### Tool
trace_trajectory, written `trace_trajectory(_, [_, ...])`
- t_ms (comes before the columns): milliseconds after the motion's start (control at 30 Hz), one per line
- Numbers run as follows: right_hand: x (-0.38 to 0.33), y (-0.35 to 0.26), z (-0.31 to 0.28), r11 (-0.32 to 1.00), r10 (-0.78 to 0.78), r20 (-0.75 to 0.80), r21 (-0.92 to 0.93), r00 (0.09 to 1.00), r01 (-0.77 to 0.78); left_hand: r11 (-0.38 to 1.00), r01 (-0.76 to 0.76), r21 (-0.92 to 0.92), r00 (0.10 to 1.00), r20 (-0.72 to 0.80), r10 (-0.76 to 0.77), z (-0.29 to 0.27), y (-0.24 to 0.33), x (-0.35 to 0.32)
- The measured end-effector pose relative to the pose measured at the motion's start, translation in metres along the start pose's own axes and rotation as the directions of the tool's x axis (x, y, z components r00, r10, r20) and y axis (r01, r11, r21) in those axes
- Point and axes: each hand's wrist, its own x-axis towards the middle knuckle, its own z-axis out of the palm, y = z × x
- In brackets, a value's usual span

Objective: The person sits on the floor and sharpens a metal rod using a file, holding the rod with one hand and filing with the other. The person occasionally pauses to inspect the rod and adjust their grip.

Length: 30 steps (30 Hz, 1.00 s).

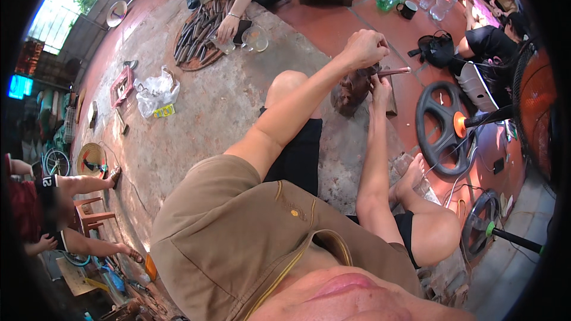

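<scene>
My left hand [366,49] is raised over a dark brown carved wooden block [351,93]. Its fingers are curled closed, and what they hold, if anything, does not show. Close beside the block my right hand [381,91] closes on a thin reddish-brown rod [396,72], its pale end pointing right. The rod's other end is lost against the dark wood. Under the block, a flat wooden board [391,104] shows at the right edge. My bent knees stand on both sides of my arms.
Ahead, another person's hand [228,27] touches a glass cup near a round tray [178,59] of chisel-like tools. A plastic bag [157,92] lies left. To the right are a black wheel-shaped fan base [425,137] and cables. Someone sits far left near an orange stool [89,217].
</scene>
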Motion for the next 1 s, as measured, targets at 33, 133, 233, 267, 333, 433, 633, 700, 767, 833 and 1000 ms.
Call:
trace_trajectory(33, [-0.001, -0.002, -0.002, 1.0, -0.014, -0.004, -0.005, 1.0, 0.013, 1.0, -0.008, 0.004, 1.0, 0.002, 0.008, 0.002, 0.002, 0.001])
trace_trajectory(133, [-0.001, -0.005, -0.002, 0.977, -0.11, 0.002, -0.183, 0.994, 0.108, 1.0, -0.021, 0.024, 1.0, 0.0, 0.021, 0.005, 0.003, 0.001])
trace_trajectory(233, [0.016, 0.004, -0.001, 0.902, -0.203, 0.03, -0.384, 0.979, 0.199, 1.0, -0.007, 0.028, 1.0, 0.0, 0.007, 0.004, 0.004, -0.001])
trace_trajectory(267, [0.027, 0.016, -0.009, 0.873, -0.28, 0.021, -0.41, 0.96, 0.264, 1.0, 0.001, 0.011, 1.0, 0.012, -0.001, 0.005, 0.01, 0.0])
trace_trajectory(333, [0.041, 0.033, -0.018, 0.796, -0.435, 0.024, -0.458, 0.9, 0.396, 1.0, -0.011, 0.0, 1.0, 0.025, 0.011, 0.007, 0.016, 0.003])
trace_trajectory(433, [0.037, 0.025, -0.004, 0.683, -0.546, -0.06, -0.609, 0.836, 0.403, 0.999, -0.034, 0.025, 0.999, 0.018, 0.033, 0.007, 0.007, 0.004])
trace_trajectory(633, [-0.006, -0.01, 0.006, 0.997, -0.057, -0.089, -0.047, 0.994, 0.053, 1.0, 0.004, 0.011, 1.0, 0.011, -0.004, 0.003, 0.002, 0.001])
trace_trajectory(700, [-0.01, -0.002, 0.001, 1.0, -0.025, -0.068, -0.002, 0.997, 0.025, 1.0, 0.018, -0.017, 0.999, 0.038, -0.017, 0.003, 0.008, 0.002])
trace_trajectory(767, [-0.007, -0.001, -0.002, 0.985, -0.138, -0.038, -0.11, 0.99, 0.133, 1.0, 0.009, -0.008, 0.999, 0.043, -0.009, 0.004, 0.007, 0.001])
trace_trajectory(833, [0.0, -0.003, 0.004, 0.987, -0.147, -0.008, -0.065, 0.989, 0.146, 0.999, -0.022, 0.024, 1.0, 0.021, 0.021, 0.006, 0.006, 0.002])
trace_trajectory(1000, [0.017, 0.007, -0.005, 0.892, -0.348, -0.086, -0.336, 0.934, 0.302, 0.998, -0.046, 0.053, 0.998, 0.037, 0.044, 0.011, 0.009, 0.007])
